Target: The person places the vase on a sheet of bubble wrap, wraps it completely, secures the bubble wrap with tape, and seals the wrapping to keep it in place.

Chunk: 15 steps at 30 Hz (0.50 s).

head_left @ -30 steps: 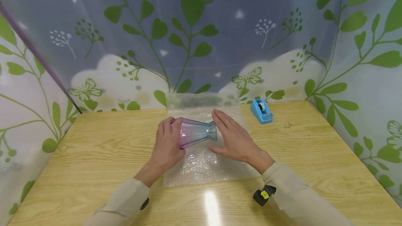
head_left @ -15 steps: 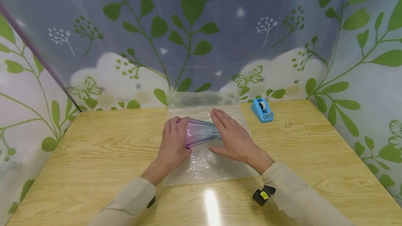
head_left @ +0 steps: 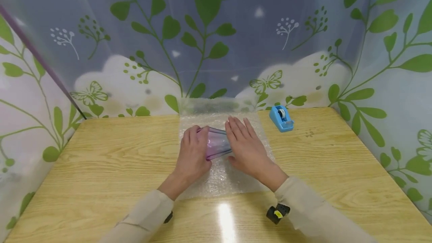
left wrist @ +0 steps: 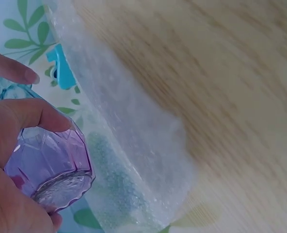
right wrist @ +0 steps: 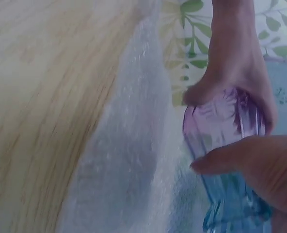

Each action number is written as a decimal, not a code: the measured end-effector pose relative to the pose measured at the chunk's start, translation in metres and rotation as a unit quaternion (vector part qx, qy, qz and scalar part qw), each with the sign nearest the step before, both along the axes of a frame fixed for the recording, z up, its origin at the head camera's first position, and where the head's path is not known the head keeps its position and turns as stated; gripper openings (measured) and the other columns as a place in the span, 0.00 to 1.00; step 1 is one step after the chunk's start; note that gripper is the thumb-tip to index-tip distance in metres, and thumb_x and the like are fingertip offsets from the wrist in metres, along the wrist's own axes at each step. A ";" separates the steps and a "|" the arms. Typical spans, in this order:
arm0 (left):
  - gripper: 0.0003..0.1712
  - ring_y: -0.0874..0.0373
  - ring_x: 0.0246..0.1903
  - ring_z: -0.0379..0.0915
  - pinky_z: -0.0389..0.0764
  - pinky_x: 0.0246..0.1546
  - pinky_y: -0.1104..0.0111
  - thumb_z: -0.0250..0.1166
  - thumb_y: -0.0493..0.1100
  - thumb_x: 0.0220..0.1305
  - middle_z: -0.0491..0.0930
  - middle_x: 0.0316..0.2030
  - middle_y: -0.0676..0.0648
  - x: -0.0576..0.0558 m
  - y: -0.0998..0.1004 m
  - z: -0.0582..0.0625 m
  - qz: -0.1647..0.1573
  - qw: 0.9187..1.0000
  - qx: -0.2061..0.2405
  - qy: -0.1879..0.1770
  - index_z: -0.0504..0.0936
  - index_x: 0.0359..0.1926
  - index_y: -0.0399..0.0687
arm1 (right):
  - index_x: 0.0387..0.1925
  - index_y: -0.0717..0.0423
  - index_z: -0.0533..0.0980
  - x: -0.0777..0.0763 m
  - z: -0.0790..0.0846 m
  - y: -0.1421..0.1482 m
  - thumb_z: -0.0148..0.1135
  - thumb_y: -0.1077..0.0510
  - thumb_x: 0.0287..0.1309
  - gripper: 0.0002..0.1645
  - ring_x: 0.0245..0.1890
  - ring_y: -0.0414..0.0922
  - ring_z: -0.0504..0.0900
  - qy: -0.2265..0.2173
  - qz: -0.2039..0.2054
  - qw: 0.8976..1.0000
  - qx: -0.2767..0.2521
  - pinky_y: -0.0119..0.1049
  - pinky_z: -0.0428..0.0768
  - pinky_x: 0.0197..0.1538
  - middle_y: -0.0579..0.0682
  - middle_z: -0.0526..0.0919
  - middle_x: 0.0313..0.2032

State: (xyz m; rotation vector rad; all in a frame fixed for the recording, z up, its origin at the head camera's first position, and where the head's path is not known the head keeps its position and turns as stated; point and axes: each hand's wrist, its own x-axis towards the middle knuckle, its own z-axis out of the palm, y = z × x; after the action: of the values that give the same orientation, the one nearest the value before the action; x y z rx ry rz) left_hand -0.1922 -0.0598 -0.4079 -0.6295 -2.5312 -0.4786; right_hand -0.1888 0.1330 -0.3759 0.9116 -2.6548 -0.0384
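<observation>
A faceted glass vase (head_left: 217, 144), pink at the wide base and blue toward the neck, lies on its side over a sheet of bubble wrap (head_left: 219, 183). My left hand (head_left: 194, 151) grips the base end, thumb on the near side and fingers on the far side. Around the neck end is my right hand (head_left: 248, 145), its fingers reaching over the far side and its thumb (right wrist: 226, 158) across the glass in the right wrist view. That hand hides the mouth in the head view. The round base (left wrist: 66, 187) faces the left wrist camera.
A blue tape dispenser (head_left: 281, 118) holding a roll stands at the back right of the wooden table (head_left: 118, 160). The far end of the bubble wrap rises against the leaf-patterned curtain (head_left: 152, 48) behind the table.
My left hand has moved right with the vase, bringing its neck in under my right hand. The right hand has shifted slightly left, its fingers more spread and its thumb closer to the glass.
</observation>
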 end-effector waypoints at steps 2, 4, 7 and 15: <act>0.50 0.38 0.54 0.58 0.67 0.55 0.51 0.72 0.32 0.27 0.63 0.52 0.34 0.001 0.002 0.000 0.000 1.000 0.000 0.002 0.63 0.60 0.37 | 0.68 0.71 0.55 0.002 0.000 -0.004 0.75 0.50 0.45 0.57 0.70 0.57 0.51 0.007 -0.015 1.000 0.008 0.47 0.40 0.71 0.66 0.55 0.69; 0.51 0.39 0.53 0.58 0.67 0.55 0.51 0.73 0.33 0.26 0.63 0.52 0.34 0.003 0.005 0.000 0.001 1.000 -0.003 0.005 0.63 0.60 0.37 | 0.68 0.70 0.57 0.002 -0.002 -0.007 0.72 0.53 0.47 0.52 0.69 0.58 0.54 0.020 -0.025 0.999 0.009 0.48 0.42 0.71 0.66 0.58 0.68; 0.51 0.38 0.52 0.59 0.67 0.54 0.50 0.73 0.34 0.26 0.63 0.51 0.33 0.004 0.009 0.000 -0.002 1.000 -0.008 0.015 0.63 0.59 0.37 | 0.65 0.68 0.61 0.003 -0.005 -0.011 0.67 0.57 0.48 0.44 0.65 0.57 0.62 0.050 -0.040 0.998 0.008 0.48 0.50 0.70 0.65 0.66 0.63; 0.50 0.39 0.52 0.60 0.68 0.52 0.51 0.74 0.35 0.28 0.64 0.51 0.33 0.007 0.012 -0.004 0.004 0.999 -0.025 0.027 0.62 0.59 0.36 | 0.55 0.66 0.70 0.003 -0.007 -0.012 0.69 0.60 0.43 0.35 0.47 0.53 0.78 0.088 -0.039 0.995 0.000 0.45 0.71 0.56 0.58 0.79 0.48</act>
State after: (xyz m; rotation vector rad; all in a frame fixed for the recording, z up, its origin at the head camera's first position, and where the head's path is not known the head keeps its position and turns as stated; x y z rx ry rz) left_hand -0.1856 -0.0476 -0.4116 -0.6408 -2.5006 -0.3908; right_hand -0.1858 0.1208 -0.3828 0.7674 -2.5254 -0.1308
